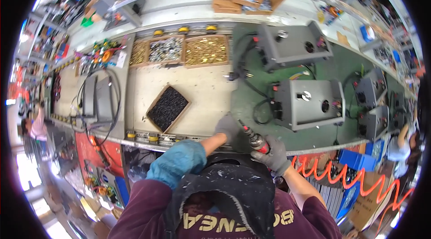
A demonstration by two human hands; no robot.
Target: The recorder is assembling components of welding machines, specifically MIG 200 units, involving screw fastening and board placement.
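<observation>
My left hand (226, 127), in a grey glove, rests on the bench edge at the border of the green mat (350, 66), fingers curled; I cannot tell if it holds anything. My right hand (274, 154), also grey-gloved, grips a red and black power screwdriver (252, 138) whose tip points up and left toward my left hand. A grey metal box (310, 103) with round holes and black cables lies on the mat just right of both hands. An orange coiled hose (354, 177) trails from the tool at the lower right.
A square tray of black screws (168, 108) sits left of my hands. Three bins of brass and silver parts (179, 50) line the back. More grey boxes (294, 43) (372, 87) lie on the mat. Blue bins (357, 158) stand at the right. Another person (33, 124) is at far left.
</observation>
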